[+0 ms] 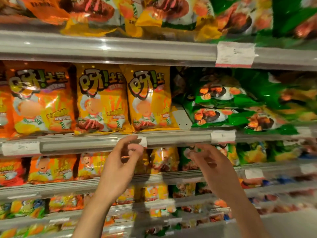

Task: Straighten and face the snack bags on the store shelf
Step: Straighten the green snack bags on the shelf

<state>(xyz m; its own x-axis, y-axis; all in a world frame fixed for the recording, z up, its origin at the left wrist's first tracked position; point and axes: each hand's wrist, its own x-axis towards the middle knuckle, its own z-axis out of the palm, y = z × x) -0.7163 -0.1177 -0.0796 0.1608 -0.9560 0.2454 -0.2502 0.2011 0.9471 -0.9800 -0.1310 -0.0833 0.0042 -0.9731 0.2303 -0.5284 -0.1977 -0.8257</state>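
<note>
1. Where the shelving fills the whole view, several tiers of snack bags run across it, each tier fronted by a grey rail [106, 48] with white price tags [235, 54] clipped on.
2. The top tier holds orange, yellow and green bags [96, 12], blurred and cut off by the upper edge.
3. On the middle shelf [178, 137], an orange potato-snack bag [41, 98] stands upright at the left, with two yellow potato-snack bags [101, 98] [149, 98] upright beside it, all facing forward.
4. Right of the yellow bags a bare patch of shelf floor [181, 117] shows, and beyond it green snack bags [228, 103] lie tipped over and stacked flat on one another, not standing.
5. Lower tiers carry more orange, yellow and green bags [51, 169], increasingly blurred toward the bottom.
6. The left hand [120, 162] is raised in front of the middle shelf's rail, just below the right-hand yellow bag; its fingers are loosely curled with thumb and fingertips close together, grasping nothing.
7. The fingertips of the left hand overlap a small white price tag [143, 140] on the rail; whether they touch it I cannot tell.
8. The right hand [211, 164] is lifted just below the rail, under the gap between the yellow and the toppled green bags, fingers relaxed and slightly bent, holding nothing.
9. Both hands sit below the bags and apart from them, with the rail between.
</note>
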